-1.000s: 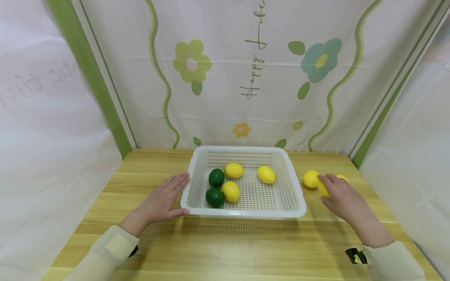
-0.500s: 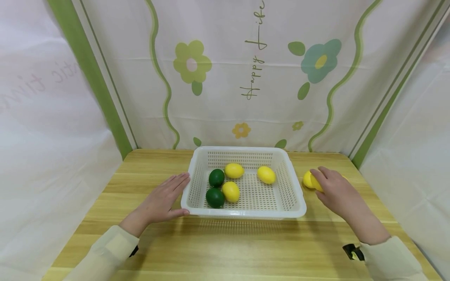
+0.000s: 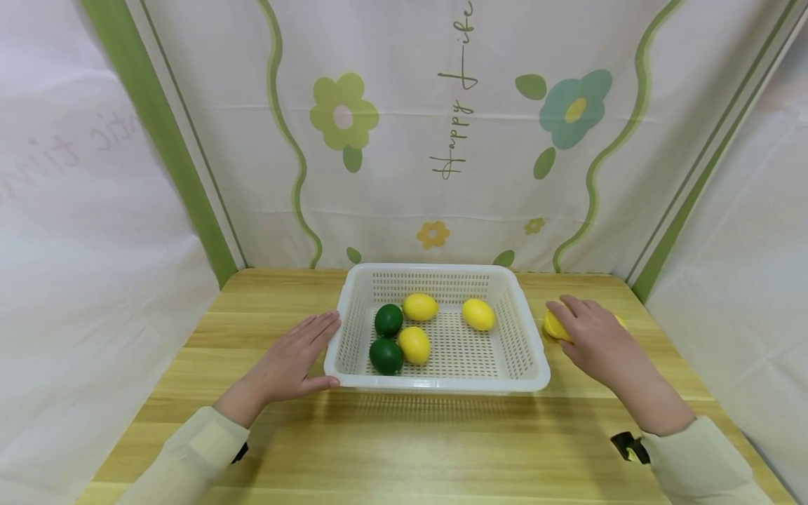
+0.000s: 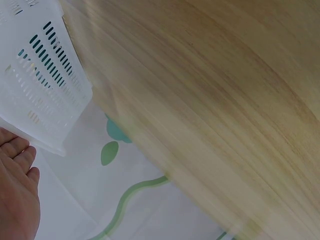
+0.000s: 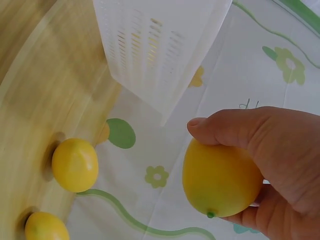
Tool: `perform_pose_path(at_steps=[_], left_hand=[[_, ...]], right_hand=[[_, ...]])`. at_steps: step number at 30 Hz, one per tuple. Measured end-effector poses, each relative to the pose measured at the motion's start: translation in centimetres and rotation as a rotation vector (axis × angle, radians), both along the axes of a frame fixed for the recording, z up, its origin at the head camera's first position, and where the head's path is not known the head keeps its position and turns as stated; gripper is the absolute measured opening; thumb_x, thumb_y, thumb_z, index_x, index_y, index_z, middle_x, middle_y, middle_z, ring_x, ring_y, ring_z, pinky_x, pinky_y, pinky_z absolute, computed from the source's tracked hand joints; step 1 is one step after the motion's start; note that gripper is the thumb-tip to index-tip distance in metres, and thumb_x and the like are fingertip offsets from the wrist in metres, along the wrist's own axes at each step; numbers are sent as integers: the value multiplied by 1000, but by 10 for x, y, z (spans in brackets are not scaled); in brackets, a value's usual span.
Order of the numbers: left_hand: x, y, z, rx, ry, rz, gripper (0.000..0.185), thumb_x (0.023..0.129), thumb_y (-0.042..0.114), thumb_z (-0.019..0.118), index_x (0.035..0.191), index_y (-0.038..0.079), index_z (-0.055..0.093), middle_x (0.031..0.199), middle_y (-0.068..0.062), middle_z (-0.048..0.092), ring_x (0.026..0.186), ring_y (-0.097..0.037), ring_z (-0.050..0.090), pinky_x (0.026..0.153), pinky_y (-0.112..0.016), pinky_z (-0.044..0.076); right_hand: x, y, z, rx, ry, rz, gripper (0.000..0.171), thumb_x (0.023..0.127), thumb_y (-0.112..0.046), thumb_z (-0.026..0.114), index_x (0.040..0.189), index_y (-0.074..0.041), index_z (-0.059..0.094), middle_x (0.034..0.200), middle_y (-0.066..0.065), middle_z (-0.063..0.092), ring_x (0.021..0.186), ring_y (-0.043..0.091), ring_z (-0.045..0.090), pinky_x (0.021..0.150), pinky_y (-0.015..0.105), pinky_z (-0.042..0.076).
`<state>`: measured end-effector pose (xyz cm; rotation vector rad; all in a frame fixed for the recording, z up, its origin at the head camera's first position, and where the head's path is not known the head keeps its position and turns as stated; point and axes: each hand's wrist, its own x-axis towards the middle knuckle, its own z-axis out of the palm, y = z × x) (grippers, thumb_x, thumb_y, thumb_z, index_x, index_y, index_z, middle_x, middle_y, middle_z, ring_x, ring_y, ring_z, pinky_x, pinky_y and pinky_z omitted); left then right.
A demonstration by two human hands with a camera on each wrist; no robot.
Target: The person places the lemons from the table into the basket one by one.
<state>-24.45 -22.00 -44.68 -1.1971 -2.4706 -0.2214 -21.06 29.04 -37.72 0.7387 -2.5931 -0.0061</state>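
My left hand [image 3: 293, 361] lies against the left end of a white perforated plastic basket [image 3: 442, 384], its fingers extended along the rim. In the right wrist view, my right hand [image 5: 280, 155] grips a yellow lemon [image 5: 220, 180] between thumb and fingers, raised off the table. In the head view that hand is beside the basket's right end, covering most of the lemons there. Inside the basket are a dark green lime-like fruit [image 3: 388, 320], a second green fruit [image 3: 386, 355] and lemons at the back [image 3: 420, 307], front [image 3: 414, 344] and right [image 3: 478, 314].
Two more lemons rest on the wooden table [image 3: 429, 449] to the basket's right: one lemon [image 5: 75, 165] and another lemon [image 5: 46, 227]. A printed white curtain [image 3: 404, 175] hangs behind the table, with white cloth on both sides.
My right hand has moved left and slightly away from me with the lemon, toward the basket, passing over another lemon. The left hand and basket stay put.
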Motion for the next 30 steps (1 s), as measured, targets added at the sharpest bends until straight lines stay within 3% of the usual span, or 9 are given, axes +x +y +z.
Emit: perform_pose_path(at_steps=[17,30], left_hand=[[-1,0,-1,2,5,2,96,90,71,41,145,-7,36,151,-21,36,138,-35,34,114,-46,25],[0,0,-1,0,-6,9,96,90,72,40,146,-7,35,152,-21,34,139,-34,32,114,-47,25]], right_hand=[[-1,-14,11,49,34,8,66,63,1,88,120,5,56,115,29,57,94,46,57,67,57,52],[-9,-30,14,31,108,94,63,61,0,88,117,3,59,109,28,60,87,43,59,69,53,53]])
